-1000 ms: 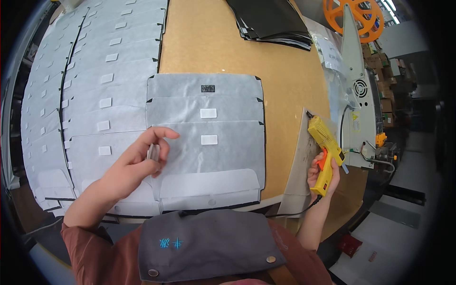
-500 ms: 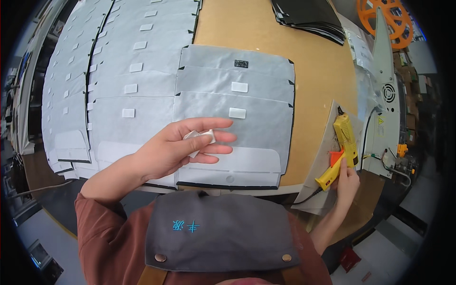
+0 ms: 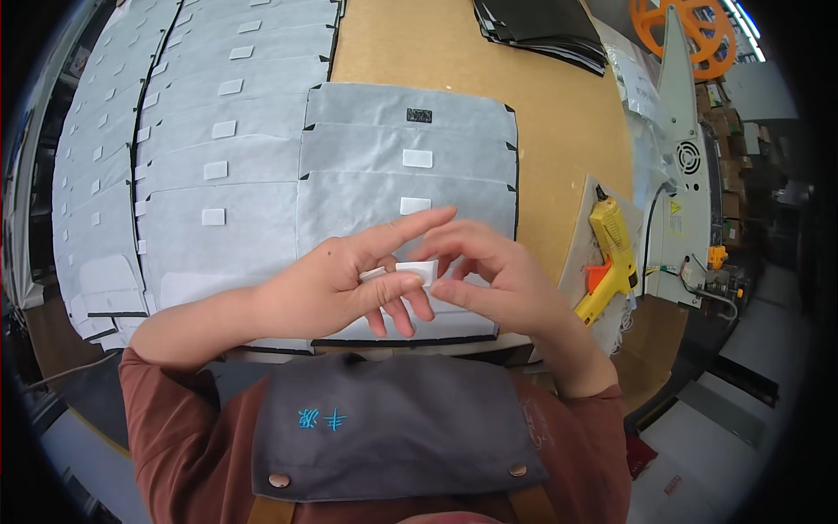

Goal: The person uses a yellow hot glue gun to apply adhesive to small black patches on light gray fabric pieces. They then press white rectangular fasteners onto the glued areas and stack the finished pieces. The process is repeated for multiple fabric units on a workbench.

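Observation:
My left hand (image 3: 349,284) is closed, its thumb pressing a small white rectangular patch (image 3: 417,271) against the fingers. Another white piece (image 3: 373,274) shows between those fingers. Close at the patch's right end is my right hand (image 3: 489,271), fingers curved with a gap between thumb and forefinger; whether a fingertip touches the patch is hard to see. Beneath both hands lie overlapping grey-white sheets (image 3: 367,231) with dark edges. One white patch (image 3: 415,206) sits on the nearest sheet, another patch (image 3: 417,159) above it, and a dark speckled patch (image 3: 419,115) at the top.
A yellow glue gun (image 3: 611,231) with an orange trigger lies on a board (image 3: 572,253) to the right. Beyond it stands a pale machine (image 3: 685,192) with cables. Black sheets (image 3: 546,31) are stacked at the far side; more patched sheets (image 3: 223,179) cover the left.
My right hand has left the glue gun, which now lies on the board, and has come over to my left hand. The patch in my left hand now shows flat. The view has shifted slightly.

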{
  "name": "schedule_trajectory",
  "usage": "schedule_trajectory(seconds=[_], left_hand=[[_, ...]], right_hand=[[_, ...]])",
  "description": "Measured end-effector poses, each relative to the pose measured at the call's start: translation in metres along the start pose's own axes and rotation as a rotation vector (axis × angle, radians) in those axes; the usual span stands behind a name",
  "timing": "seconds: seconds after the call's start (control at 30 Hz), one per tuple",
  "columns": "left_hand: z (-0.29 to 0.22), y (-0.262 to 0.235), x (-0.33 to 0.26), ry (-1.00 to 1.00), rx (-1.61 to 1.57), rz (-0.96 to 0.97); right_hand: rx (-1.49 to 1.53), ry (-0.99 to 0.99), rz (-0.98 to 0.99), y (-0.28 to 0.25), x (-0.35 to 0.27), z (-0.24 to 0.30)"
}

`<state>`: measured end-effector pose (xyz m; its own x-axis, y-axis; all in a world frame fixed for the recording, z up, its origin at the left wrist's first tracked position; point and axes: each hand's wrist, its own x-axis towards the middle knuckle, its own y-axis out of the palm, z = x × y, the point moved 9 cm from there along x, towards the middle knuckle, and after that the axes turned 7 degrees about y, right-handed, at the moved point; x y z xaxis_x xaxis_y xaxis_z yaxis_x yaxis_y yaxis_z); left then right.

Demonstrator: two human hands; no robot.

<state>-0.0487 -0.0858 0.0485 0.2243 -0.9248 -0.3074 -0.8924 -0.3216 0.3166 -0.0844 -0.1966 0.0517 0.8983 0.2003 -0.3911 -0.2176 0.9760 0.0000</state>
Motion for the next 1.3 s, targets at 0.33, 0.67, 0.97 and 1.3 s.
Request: schedule_trajectory(seconds=[0.33, 0.67, 0.97, 1.3], left_hand=[[-0.012, -0.029, 0.019, 0.039, 0.238, -0.042], [-0.053, -0.124, 0.043, 0.427, 1.127, -0.608], [-0.043, -0.117, 0.057, 0.635, 1.371, -0.545], [-0.035, -0.112, 0.063, 0.569, 1.529, -0.486]], right_hand=[[0.1, 0.178, -0.189, -0.023, 0.025, -0.016], [-0.392, 0.124, -0.395, -0.076, 0.118, 0.021], [-0.387, 0.184, -0.411, -0.098, 0.132, 0.0], [-0.465, 0.171, -0.459, -0.104, 0.126, 0.0]])
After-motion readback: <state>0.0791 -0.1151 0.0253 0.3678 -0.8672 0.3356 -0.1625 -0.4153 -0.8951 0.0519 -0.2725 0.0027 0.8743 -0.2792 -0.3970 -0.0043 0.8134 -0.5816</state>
